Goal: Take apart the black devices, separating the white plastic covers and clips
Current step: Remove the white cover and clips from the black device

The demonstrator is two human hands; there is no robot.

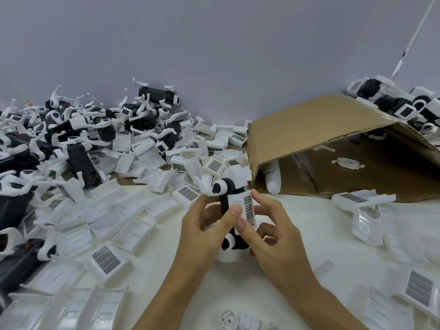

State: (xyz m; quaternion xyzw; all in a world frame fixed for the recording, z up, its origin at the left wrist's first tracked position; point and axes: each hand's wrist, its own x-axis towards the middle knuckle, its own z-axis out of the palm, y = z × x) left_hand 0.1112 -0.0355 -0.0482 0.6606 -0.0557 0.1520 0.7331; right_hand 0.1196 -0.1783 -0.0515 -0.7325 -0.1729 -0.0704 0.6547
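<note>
Left hand [202, 225] gripped the narrow black plastic device [225, 210], upright above the worktop's near middle. Right hand [273, 236] pinched its white rectangular plastic cover with the gridded label [246, 208], thumb on the face. Looked light, stiff, snap-fit; likely brittle tabs, so best pried at the cover's edge. Behind: loose white covers [133, 210] piled leftward, unopened devices [78, 144] at far left, tipped brown cardboard box [309, 129] at far right.

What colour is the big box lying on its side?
The cardboard box is plain brown, inside and out. The head view, the only one, shows it at the right.
</note>
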